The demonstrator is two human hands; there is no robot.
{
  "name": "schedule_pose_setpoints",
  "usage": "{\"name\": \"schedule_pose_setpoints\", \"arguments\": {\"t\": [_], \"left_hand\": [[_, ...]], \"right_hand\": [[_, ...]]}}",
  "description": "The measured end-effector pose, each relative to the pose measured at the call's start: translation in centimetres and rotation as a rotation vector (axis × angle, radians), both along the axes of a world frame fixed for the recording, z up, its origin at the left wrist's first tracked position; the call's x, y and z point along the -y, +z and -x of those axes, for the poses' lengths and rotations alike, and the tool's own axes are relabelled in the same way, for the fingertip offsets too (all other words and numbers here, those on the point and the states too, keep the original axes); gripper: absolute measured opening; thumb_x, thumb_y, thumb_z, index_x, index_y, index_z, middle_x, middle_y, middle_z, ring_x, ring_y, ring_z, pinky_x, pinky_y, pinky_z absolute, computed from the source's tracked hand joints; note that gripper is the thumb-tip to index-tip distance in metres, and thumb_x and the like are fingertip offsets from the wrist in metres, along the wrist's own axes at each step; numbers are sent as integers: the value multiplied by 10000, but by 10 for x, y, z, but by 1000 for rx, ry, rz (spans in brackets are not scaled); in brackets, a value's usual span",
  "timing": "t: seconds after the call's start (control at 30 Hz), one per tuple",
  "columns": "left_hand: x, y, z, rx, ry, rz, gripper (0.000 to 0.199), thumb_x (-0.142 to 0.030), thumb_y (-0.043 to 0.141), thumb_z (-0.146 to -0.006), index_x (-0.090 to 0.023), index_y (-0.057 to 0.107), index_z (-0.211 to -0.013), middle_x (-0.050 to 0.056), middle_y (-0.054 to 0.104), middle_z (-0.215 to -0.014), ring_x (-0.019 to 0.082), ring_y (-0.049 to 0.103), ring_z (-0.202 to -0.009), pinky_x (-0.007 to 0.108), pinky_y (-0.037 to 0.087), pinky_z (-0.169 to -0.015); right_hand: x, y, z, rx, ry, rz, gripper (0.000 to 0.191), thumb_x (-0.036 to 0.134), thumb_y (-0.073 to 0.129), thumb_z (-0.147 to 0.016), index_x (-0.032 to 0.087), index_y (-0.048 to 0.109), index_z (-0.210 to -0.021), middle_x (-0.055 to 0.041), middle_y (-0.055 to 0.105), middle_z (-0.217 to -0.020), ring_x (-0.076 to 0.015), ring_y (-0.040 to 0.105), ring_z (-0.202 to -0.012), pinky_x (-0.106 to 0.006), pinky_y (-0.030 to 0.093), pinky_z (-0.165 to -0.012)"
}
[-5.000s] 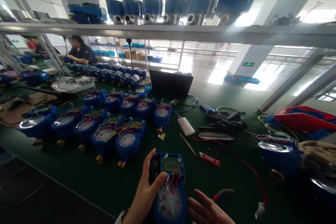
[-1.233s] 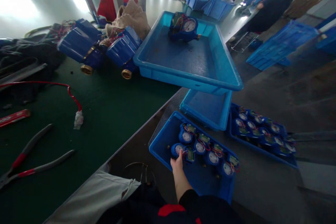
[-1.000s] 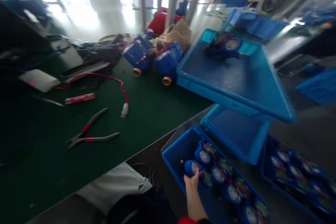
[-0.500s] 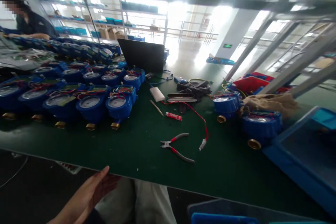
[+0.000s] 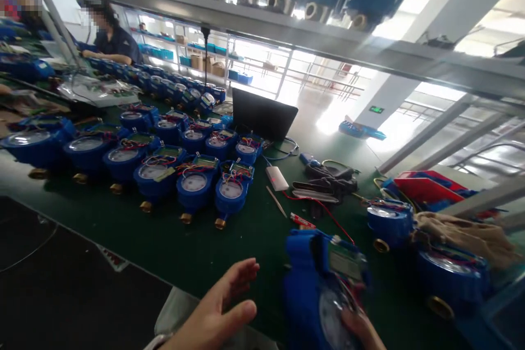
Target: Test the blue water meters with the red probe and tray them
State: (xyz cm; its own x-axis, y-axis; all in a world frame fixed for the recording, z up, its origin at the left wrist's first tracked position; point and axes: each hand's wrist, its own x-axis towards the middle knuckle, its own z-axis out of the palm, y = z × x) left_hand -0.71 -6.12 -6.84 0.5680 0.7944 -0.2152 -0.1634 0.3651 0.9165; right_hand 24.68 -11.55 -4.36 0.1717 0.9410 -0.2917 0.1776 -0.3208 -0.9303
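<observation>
A blue water meter [image 5: 305, 290] with a round dial, a small display and coloured wires is tilted over the front of the bench. My right hand [image 5: 361, 325] grips its lower right side, thumb by the dial; the other fingers are hidden. To the left of it, apart from the meter, my left hand [image 5: 232, 301] is open with thumb and fingers spread. Just beyond the held meter lie a red battery-like cylinder [image 5: 302, 221] and a thin stick [image 5: 276, 201]. A red wire runs from a white box [image 5: 276, 178] towards the meter.
Rows of blue meters [image 5: 194, 183] stand on the left of the green bench [image 5: 246, 249]. Two more meters [image 5: 389, 224] and a beige cloth [image 5: 467, 235] are at right. A black screen [image 5: 264, 115] stands behind; a shelf [image 5: 262, 33] crosses above. A co-worker [image 5: 110, 38] sits far left.
My right hand has come into view holding a water meter, which covers where the pliers lay. My left hand has risen and moved right over the bench edge. The view has shifted.
</observation>
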Motion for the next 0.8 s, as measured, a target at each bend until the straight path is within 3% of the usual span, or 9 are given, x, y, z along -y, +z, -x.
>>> {"name": "schedule_pose_setpoints", "arguments": {"t": [0.1,0.2,0.33,0.47,0.57,0.63,0.7,0.8], "left_hand": [[-9,0,-17,-19,76,-20,1078,-722,698,-699,-175,255,-1515,194,356,-1546,349,297,-1449,497,207,-1209],[-14,-5,-28,17,168,13,1159,-670,751,-684,-179,135,-1535,214,402,-1495,360,387,-1391,505,274,-1177],[-15,-11,-30,28,222,33,1128,-574,777,-709,-202,91,-1524,206,454,-1423,356,464,-1324,519,334,-1135],[-15,-16,-25,13,215,56,1084,-560,753,-724,-223,96,-1517,195,462,-1402,357,502,-1289,523,385,-1100],[-15,-17,-24,-24,211,51,1090,-603,744,-715,-229,113,-1521,197,467,-1404,371,500,-1290,538,392,-1094],[-14,-18,-23,-65,218,27,1095,-645,745,-694,-234,154,-1518,200,441,-1433,383,464,-1322,555,371,-1109],[-14,-16,-21,-138,252,-23,1071,-678,744,-676,-246,224,-1507,193,413,-1455,390,422,-1353,563,352,-1123],[-14,-10,-14,-316,362,-202,948,-676,743,-682,-282,362,-1455,159,368,-1479,396,366,-1383,580,353,-1118]], "right_hand": [[-32,-8,17,-201,12,76,572,593,659,-822,145,656,-1177,-126,737,-1011,-310,707,-911,-459,572,-781],[-52,-15,32,-440,-13,186,621,570,817,-626,142,709,-1063,-123,764,-908,-350,715,-900,-467,554,-832],[-57,-13,39,-468,33,232,642,554,856,-589,155,703,-1067,-120,755,-1018,-349,686,-1013,-464,509,-934],[-58,3,26,-360,187,280,839,686,814,-561,196,657,-1223,-115,706,-1176,-341,627,-1123,-446,470,-998],[-65,17,8,-136,381,233,711,730,697,-685,192,702,-1152,-110,726,-1092,-318,645,-1037,-423,491,-942],[-70,24,-4,76,439,146,600,704,570,-817,168,735,-1029,-111,740,-959,-293,661,-913,-400,513,-839],[-73,29,-14,218,391,58,550,658,503,-882,163,730,-955,-102,734,-871,-272,665,-825,-374,517,-749],[-71,35,-29,304,258,-23,425,579,563,-885,198,710,-1002,-81,735,-885,-251,679,-822,-350,529,-741]]}}
